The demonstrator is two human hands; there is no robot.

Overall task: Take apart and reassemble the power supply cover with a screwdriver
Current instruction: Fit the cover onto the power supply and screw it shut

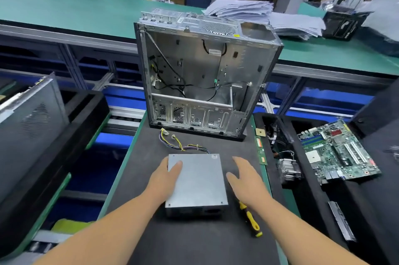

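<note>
While lying flat on the dark mat of the bench point(194, 243), just in front of the open case point(200, 74), the supply point(197, 180) is showing its plain grey cover upward, with its wire bundle point(183, 145) trailing off the far edge toward the case.

Head view only: resting the left hand point(164, 176) open against the supply's left edge, thumb lying over the top sheet near the far-left corner, palm along the side wall, gripping nothing firmly. Hovering the right hand point(244, 176) open just beside the right edge, fingers spread, apart from the metal, holding nothing. Leaving the screwdriver point(250, 219) on the mat, partly under the right wrist, yellow-and-black handle pointing toward the near edge.

Judging the supply as a stiff steel box, fairly heavy for its bulk, smooth and likely slippery on the bare faces, with sharp folded edges. Taking hold by the two long side walls, palms opposed, looking safest; avoiding lifting by the wires, soft and easily strained. Seeing small screws at the cover's corners, too tiny to count surely. Keeping one hand pressing the box down while turning looks wise, since the box could slide under the driver.
</note>
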